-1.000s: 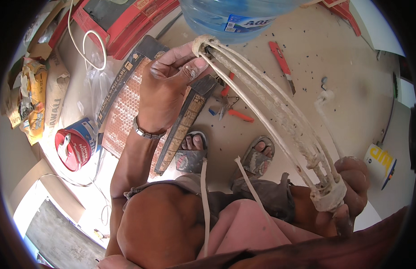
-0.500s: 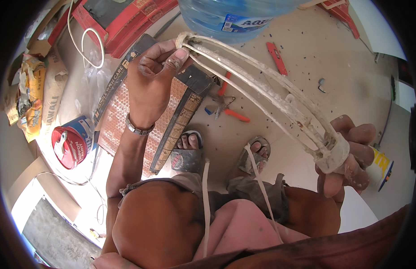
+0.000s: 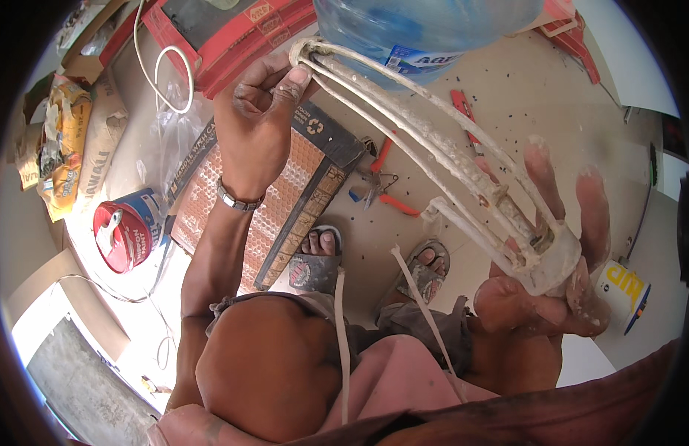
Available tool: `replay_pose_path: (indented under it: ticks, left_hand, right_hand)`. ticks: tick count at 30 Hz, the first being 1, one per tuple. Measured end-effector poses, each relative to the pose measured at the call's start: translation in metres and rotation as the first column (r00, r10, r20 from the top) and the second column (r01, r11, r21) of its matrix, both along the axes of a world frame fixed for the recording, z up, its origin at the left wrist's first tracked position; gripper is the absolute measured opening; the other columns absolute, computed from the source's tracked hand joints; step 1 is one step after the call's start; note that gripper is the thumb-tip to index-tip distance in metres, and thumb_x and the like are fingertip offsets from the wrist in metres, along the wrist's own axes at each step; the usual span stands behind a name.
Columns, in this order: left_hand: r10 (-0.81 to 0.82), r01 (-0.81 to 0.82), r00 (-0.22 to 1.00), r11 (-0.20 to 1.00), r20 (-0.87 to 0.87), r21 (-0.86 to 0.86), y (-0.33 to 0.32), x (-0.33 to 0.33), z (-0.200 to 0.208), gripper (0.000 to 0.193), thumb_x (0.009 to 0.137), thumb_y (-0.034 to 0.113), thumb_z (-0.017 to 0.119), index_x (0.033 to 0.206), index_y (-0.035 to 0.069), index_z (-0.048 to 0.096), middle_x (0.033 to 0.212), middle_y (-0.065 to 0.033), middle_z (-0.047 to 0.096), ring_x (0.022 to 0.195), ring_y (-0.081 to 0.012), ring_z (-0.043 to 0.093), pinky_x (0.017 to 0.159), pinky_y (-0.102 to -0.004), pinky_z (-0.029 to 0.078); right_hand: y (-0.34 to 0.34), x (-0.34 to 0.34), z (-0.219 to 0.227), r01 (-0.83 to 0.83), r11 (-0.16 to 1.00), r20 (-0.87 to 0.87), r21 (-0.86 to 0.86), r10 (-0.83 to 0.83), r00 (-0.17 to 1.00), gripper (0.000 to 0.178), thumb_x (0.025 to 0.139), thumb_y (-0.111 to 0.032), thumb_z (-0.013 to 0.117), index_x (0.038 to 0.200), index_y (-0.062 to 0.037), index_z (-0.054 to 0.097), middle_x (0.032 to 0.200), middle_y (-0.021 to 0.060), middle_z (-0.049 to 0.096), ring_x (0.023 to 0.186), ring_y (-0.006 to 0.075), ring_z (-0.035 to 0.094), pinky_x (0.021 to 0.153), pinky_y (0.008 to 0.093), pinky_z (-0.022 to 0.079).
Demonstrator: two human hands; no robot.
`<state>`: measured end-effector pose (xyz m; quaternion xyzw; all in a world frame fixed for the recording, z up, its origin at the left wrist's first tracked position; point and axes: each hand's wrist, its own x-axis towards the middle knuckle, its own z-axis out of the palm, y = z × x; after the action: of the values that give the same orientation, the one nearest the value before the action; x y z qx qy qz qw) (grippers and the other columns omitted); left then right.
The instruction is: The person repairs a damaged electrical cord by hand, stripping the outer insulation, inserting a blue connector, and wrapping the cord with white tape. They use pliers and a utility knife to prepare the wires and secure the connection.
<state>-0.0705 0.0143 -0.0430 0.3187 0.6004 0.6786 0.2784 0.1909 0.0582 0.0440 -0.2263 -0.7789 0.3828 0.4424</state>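
A long frame of thin whitish rods, crusted with dried plaster-like material, stretches between my hands and is joined by a caked ring at each end. My left hand, wearing a metal-banded watch, pinches its far-left ring between thumb and fingers. At the near-right end, my right hand is spread, its fingers stretched apart, with the whitish ring resting against the palm. A shorter rod with a lumpy loose end sticks out near that ring.
A bubble-wrapped box lies at left centre, beside orange-handled pliers. A large blue water bottle stands at the far side. A red-lidded paint bucket is at left; a white-and-yellow tub at right. A red cutter lies on the floor.
My right hand's fingers have spread from around the near-right ring. The rod frame has turned slightly, and the short rod's lumpy end now shows. My left hand keeps its pinch.
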Motion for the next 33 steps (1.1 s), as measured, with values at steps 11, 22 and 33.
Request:
replay_pose_path:
  ticks: [11, 22, 33]
  left_hand:
    - [0.021, -0.024, 0.998, 0.999, -0.062, -0.046, -0.003, -0.001, -0.015, 0.025, 0.098, 0.006, 0.063, 0.118, -0.01, 0.062, 0.113, -0.0154, 0.067, 0.104, -0.0197, 0.066, 0.093, -0.037, 0.058]
    - [-0.212, 0.134, 0.927, 0.958, 0.31, 0.254, -0.042, -0.002, 0.011, 0.037, 0.106, 0.031, 0.051, 0.114, -0.003, 0.062, 0.106, -0.0182, 0.068, 0.106, -0.0309, 0.068, 0.09, -0.044, 0.059]
    - [-0.664, 0.503, 0.626, 0.744, 0.408, 0.439, -0.03, -0.009, 0.035, 0.054, 0.109, 0.047, 0.025, 0.085, 0.009, 0.056, 0.081, -0.0053, 0.042, 0.071, -0.0179, 0.038, 0.058, -0.0306, 0.039]
  right_hand:
    - [0.064, -0.012, 0.015, -0.322, 0.844, -0.094, -0.428, 0.313, 0.945, 0.061, 0.1, -0.034, 0.04, 0.143, 0.0086, 0.034, 0.139, 0.0327, 0.048, 0.132, 0.0423, 0.051, 0.103, 0.0516, 0.051]
    - [0.106, 0.023, 0.019, -0.545, 0.473, -0.396, -0.693, 0.382, 0.835, 0.04, 0.1, -0.027, 0.04, 0.114, 0.0093, 0.051, 0.108, 0.024, 0.056, 0.103, 0.0311, 0.061, 0.064, 0.0386, 0.064]
    - [0.089, 0.036, -0.008, -0.468, 0.485, -0.319, -0.739, 0.361, 0.877, 0.025, 0.104, -0.028, 0.041, 0.097, -0.006, 0.049, 0.088, 0.0083, 0.05, 0.067, 0.0117, 0.051, 0.053, 0.0207, 0.044]
